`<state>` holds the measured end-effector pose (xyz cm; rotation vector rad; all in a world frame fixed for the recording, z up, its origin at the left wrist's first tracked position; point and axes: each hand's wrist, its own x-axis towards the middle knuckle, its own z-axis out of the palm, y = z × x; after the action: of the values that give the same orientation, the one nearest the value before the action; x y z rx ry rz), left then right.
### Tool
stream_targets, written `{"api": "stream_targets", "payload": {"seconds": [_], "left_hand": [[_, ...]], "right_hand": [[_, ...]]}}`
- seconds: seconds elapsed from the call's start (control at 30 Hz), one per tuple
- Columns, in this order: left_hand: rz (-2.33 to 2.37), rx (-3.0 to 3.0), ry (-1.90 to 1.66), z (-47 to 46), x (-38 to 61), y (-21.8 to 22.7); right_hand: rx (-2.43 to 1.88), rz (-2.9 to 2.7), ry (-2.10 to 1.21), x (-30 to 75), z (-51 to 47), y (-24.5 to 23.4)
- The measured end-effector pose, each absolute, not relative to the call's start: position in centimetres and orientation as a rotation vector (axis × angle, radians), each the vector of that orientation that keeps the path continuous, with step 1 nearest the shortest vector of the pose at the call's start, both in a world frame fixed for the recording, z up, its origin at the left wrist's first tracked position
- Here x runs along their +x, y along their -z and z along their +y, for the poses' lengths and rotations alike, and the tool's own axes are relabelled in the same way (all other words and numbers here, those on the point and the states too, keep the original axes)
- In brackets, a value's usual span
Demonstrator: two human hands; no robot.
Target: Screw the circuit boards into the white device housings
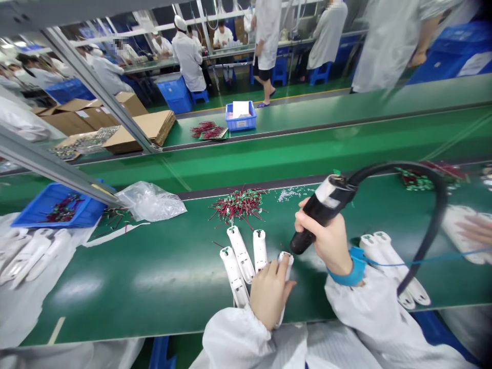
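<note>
My right hand (326,238) is closed around a black electric screwdriver (321,207), tip pointed down at the top of a white plastic housing (286,259). A thick black cable (430,205) loops from the tool's top to the right. My left hand (270,292) is wrapped over that housing, holding it against the green bench (154,271). Three more white housings (242,256) lie side by side just left of it. A pile of small red and green wired parts (238,204) sits beyond them. A blue wrist strap (351,269) is on my right wrist.
Two more white housings (388,256) lie to my right, and another person's hand (476,230) rests on housings at the far right. A blue tray (57,205), a plastic bag (149,201) and more housings (26,253) are at left. Cardboard boxes (134,130) and a small blue bin (240,117) stand beyond the conveyor.
</note>
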<state>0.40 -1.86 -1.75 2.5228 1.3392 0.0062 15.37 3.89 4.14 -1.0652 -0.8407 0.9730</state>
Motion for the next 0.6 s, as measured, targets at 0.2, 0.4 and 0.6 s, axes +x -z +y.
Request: {"api": "stream_targets", "payload": {"seconds": [0.2,0.4,0.6], "left_hand": [[1.359,2.511,0.029,-1.9,0.3,1.9],[1.368,2.494,0.047,-1.9,0.4,1.9],[1.416,2.449,0.116,-1.8,0.7,1.1]], "right_hand": [[-1.13,-0.879,-1.009,14.9,4.4,-4.5],[-1.118,-0.898,-1.023,15.0,4.4,-4.3],[-1.011,-0.843,-0.891,16.4,5.9,-4.7]]}}
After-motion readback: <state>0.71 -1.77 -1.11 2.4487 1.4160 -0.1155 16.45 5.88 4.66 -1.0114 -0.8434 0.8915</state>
